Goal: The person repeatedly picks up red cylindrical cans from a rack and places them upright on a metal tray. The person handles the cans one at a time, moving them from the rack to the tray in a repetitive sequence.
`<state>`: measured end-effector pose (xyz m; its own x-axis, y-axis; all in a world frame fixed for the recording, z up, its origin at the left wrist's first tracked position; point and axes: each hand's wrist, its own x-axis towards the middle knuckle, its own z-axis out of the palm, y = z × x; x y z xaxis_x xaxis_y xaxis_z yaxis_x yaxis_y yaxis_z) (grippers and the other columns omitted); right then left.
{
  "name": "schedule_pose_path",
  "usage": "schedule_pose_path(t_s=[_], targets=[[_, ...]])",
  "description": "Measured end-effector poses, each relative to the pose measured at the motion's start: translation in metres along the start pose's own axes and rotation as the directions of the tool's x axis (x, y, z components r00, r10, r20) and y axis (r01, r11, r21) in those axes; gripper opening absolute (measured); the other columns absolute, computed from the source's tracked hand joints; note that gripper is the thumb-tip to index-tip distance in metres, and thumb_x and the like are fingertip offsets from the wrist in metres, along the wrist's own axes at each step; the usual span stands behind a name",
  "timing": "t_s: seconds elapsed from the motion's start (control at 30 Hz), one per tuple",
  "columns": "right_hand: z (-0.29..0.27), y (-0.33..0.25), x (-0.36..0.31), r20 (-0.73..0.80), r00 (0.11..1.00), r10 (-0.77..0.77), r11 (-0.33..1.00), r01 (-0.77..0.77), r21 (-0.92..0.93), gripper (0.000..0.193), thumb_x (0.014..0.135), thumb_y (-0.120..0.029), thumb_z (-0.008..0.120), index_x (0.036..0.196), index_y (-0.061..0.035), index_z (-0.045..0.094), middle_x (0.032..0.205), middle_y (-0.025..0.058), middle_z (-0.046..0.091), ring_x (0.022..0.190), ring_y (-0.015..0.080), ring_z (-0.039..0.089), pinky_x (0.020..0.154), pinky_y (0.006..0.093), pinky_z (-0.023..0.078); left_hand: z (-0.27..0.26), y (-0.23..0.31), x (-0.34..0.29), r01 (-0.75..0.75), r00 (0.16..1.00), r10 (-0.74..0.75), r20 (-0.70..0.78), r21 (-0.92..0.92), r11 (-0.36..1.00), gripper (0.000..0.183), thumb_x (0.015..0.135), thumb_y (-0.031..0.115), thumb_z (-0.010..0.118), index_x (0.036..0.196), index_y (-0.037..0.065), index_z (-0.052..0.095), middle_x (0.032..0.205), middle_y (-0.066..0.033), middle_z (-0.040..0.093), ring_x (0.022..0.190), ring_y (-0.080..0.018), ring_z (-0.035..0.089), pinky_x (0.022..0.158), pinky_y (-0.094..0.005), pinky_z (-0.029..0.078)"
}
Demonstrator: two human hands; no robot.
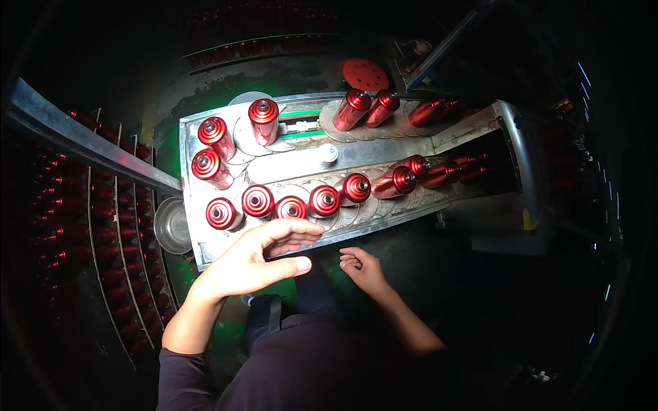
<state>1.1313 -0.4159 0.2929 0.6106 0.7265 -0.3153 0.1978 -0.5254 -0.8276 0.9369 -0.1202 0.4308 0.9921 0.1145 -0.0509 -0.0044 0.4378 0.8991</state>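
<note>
My left hand (264,257) is held over the near edge of a conveyor table (343,233), thumb stretched away from the straight fingers, with nothing in it. Just beyond its fingertips stand shiny red, bottle-like metal cylinders with stepped shoulders and narrow necks; the nearest red cylinder (291,207) is partly hidden by the hand. Another red cylinder (323,201) stands to its right. Lower and further right, my right hand (363,268) hangs off the table's near side, its fingers loosely bent and nothing visible in them.
More red cylinders (263,113) stand around the looped belt, some going into a dark tunnel (490,161) at right. A white round post (327,155) rises mid-table. Racks of red cylinders (103,236) fill the left. A metal bowl (173,225) and red perforated stool (364,74) flank the table.
</note>
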Motion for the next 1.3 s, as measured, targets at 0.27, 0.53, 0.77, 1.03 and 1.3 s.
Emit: schedule_pose_path(t_s=[0.27,0.53,0.77,1.03,1.3], targets=[[0.204,-0.079,-0.088,0.398,0.917,-0.019,0.980,0.097,-0.176,0.027,0.092,-0.010,0.068,0.116,0.0016,0.067,0.094,0.0110,0.072,0.086,0.0149,0.069,0.081,0.0294,0.055,-0.033,-0.144,-0.325,-0.145,0.780,-0.153,-0.607,-0.413,0.899,0.016,0.099,0.008,0.060,0.112,-0.002,0.064,0.120,-0.0172,0.067,0.111,-0.0216,0.066,0.097,-0.0350,0.055],[0.334,-0.150,-0.117,0.668,0.725,-0.169,0.870,0.429,-0.245,0.032,0.092,-0.015,0.063,0.120,0.0004,0.064,0.110,0.0212,0.070,0.104,0.0366,0.067,0.091,0.0423,0.053,-0.058,-0.209,-0.503,-0.437,0.409,-0.143,-0.901,-0.331,0.836,0.018,0.104,0.014,0.053,0.095,0.001,0.061,0.115,-0.0195,0.068,0.107,-0.0249,0.066,0.096,-0.0396,0.056],[0.378,-0.150,-0.124,0.702,0.690,-0.176,0.832,0.485,-0.269,0.032,0.090,-0.014,0.066,0.119,0.0002,0.064,0.112,0.0212,0.070,0.103,0.0359,0.068,0.091,0.0420,0.053,-0.086,-0.213,-0.537,-0.507,0.330,-0.147,-0.933,-0.306,0.806,0.022,0.104,0.019,0.054,0.093,0.002,0.061,0.112,-0.0194,0.068,0.106,-0.0273,0.066,0.096,-0.0446,0.055],[0.427,-0.182,-0.096,0.643,0.764,-0.051,0.886,0.332,-0.323,0.033,0.092,-0.012,0.065,0.122,0.0012,0.063,0.107,0.0192,0.071,0.098,0.0287,0.070,0.088,0.0381,0.055,-0.174,-0.203,-0.553,-0.485,0.370,-0.170,-0.913,-0.346,0.803,0.024,0.104,0.021,0.055,0.089,0.003,0.059,0.110,-0.0212,0.068,0.104,-0.0290,0.067,0.096,-0.0444,0.055],[0.485,-0.228,-0.019,0.644,0.735,-0.214,0.796,0.513,-0.322,0.033,0.090,-0.015,0.063,0.120,-0.0001,0.063,0.107,0.0192,0.069,0.103,0.0332,0.068,0.092,0.0408,0.054,-0.255,-0.178,-0.558,-0.404,0.284,-0.342,-0.896,-0.435,0.805,0.020,0.103,0.021,0.056,0.099,0.002,0.059,0.109,-0.0200,0.068,0.102,-0.0304,0.067,0.094,-0.0445,0.056]])
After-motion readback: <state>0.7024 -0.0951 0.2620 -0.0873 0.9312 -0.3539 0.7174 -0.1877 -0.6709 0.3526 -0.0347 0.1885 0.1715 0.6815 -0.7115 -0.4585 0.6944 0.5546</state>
